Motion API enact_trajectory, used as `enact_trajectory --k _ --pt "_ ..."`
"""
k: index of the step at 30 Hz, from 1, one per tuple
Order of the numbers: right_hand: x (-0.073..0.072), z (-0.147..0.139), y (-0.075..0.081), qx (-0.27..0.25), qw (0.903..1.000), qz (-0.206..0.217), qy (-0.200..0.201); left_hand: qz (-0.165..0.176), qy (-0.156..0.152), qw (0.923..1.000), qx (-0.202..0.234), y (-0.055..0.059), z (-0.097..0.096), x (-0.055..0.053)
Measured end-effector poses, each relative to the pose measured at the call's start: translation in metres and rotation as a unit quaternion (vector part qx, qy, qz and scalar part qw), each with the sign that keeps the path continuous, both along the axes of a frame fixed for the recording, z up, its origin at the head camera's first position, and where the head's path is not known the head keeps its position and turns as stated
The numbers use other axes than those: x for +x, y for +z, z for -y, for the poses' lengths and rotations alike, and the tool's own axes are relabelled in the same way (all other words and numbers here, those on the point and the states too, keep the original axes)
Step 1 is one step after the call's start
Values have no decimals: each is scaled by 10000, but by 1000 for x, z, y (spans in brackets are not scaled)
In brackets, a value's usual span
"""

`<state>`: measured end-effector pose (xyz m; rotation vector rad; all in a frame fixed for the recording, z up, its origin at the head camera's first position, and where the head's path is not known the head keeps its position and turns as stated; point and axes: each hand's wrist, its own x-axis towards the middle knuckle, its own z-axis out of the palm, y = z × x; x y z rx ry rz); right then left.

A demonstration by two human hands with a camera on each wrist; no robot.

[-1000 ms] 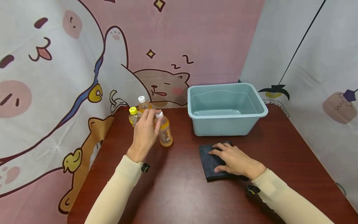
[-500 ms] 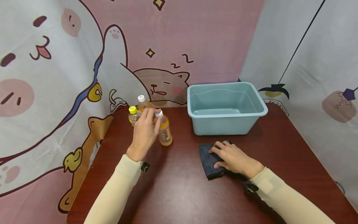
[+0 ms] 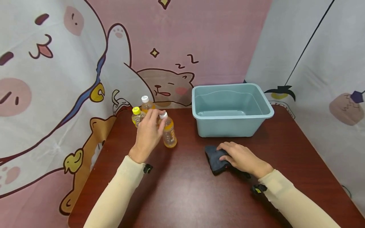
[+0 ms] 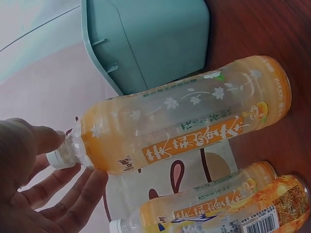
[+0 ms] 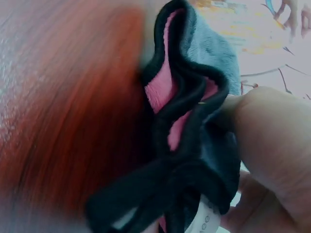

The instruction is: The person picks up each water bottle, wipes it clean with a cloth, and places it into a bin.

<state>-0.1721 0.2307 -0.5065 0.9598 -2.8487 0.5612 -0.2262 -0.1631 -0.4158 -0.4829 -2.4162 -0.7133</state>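
In the head view my left hand (image 3: 146, 136) pinches the white cap of a clear plastic drink bottle (image 3: 170, 137) with orange label bands. The bottle stands upright on the table; the left wrist view shows thumb and fingers around its cap (image 4: 60, 156). My right hand (image 3: 246, 160) grips a folded dark grey cloth (image 3: 214, 158), which is bunched up under the fingers. Pink inner layers, black edging and a white tag show on the cloth (image 5: 211, 46) in the right wrist view.
A yellow-capped bottle (image 3: 137, 117) and another white-capped bottle (image 3: 146, 104) stand left of the held one, partly hidden by the left hand. A blue-green plastic tub (image 3: 228, 126) stands at the back of the brown table (image 3: 182, 193). A printed cartoon curtain (image 3: 222, 41) hangs behind.
The cloth lay flat and wide under the right hand; its fingers have drawn together, and the cloth is now gathered and bunched. The left hand and the bottle have stayed in place.
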Motion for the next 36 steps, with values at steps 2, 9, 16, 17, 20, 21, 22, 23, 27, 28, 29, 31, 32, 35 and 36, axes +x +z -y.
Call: enact_trajectory --k 2,9,16,17,20,21,22,23,27,28,29,31,32,35,36 --pt "0 -5 1 -292 9993 222 -104 15 -11 10000 -3 1 0 1" --pt "1 -10 7 -1296 9894 630 -151 11 -128 9999 50 4 -1 6" --pt "8 -11 13 -2002 9725 1148 -317 17 -372 9993 43 2 -8 16" --pt "8 -10 14 -2103 9695 1221 -308 -3 -409 9992 45 2 -10 17" --pt "10 -9 18 -2322 9624 1379 -300 -91 -528 9985 84 1 -15 22" --pt "11 -8 19 -2399 9598 1430 -294 -132 -557 9983 85 1 -17 23" --pt "11 -7 20 -2459 9574 1481 -297 -173 -573 9982 85 0 -19 24" --pt "11 -5 20 -2505 9559 1499 -306 -207 -588 9980 80 0 -21 26" --pt "11 0 21 -2726 9506 1463 -254 -308 -638 9975 36 -1 -29 30" --pt "11 2 21 -2757 9508 1397 -234 -318 -658 9973 35 -1 -31 32" --pt "11 3 22 -2804 9505 1321 -204 -320 -695 9971 31 -1 -33 33" --pt "12 7 23 -2865 9515 1107 -145 -303 -787 9964 41 -1 -37 36" --pt "11 9 23 -2876 9524 1003 -138 -282 -834 9961 46 -1 -40 38" --pt "11 16 25 -2945 9525 761 -126 -206 -953 9952 26 0 -45 43" --pt "11 19 25 -2959 9527 679 -144 -185 -988 9949 28 0 -47 44"
